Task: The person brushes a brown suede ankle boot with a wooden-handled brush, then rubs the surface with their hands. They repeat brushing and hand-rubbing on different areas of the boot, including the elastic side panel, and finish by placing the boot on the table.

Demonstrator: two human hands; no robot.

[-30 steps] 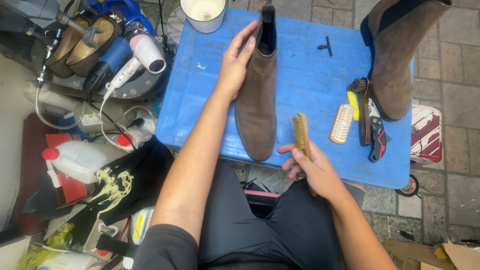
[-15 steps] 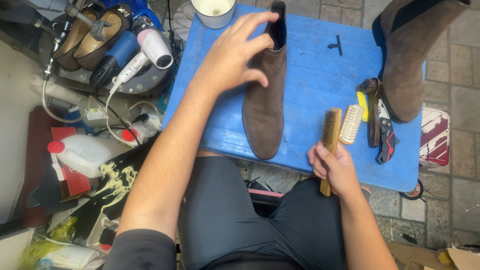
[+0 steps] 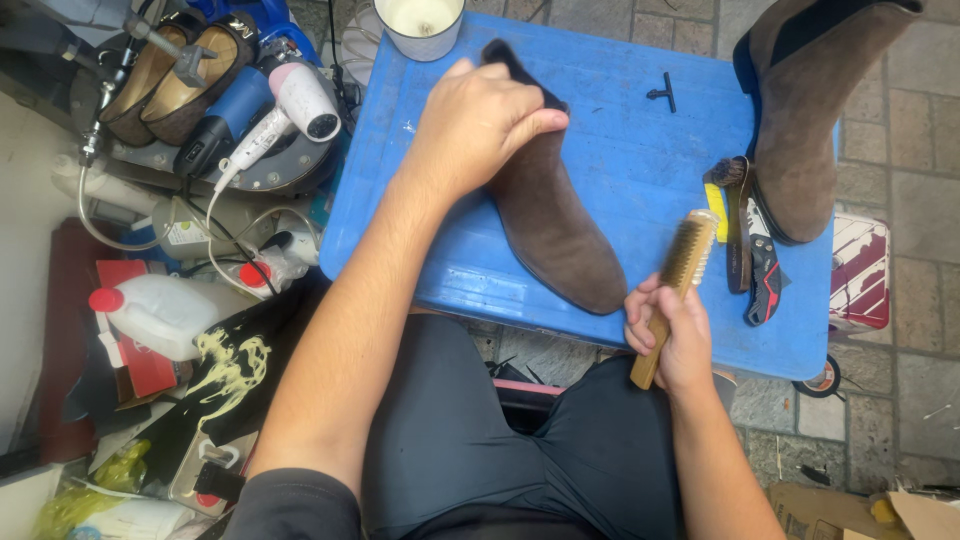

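A brown suede ankle boot (image 3: 560, 225) lies on a blue plastic table top (image 3: 620, 130), toe toward me and slanted to the right. My left hand (image 3: 480, 120) grips its ankle opening from above. My right hand (image 3: 675, 335) holds a wooden-handled brush (image 3: 680, 270) at the table's near edge, bristle head pointing away, just right of the boot's toe. A second brown suede boot (image 3: 810, 110) stands at the table's right end.
A white cup (image 3: 420, 22) sits at the table's far edge. A small black T-shaped part (image 3: 662, 93), another brush (image 3: 728, 180) and a black-and-red tool (image 3: 762, 265) lie by the second boot. Left of the table: tan shoes (image 3: 170, 75), hair dryer (image 3: 290, 105), white jug (image 3: 165, 315).
My left hand went from resting on the boot's shaft to gripping its opening, and the boot has turned so its toe points right. My right hand with the brush shifted right and slightly forward.
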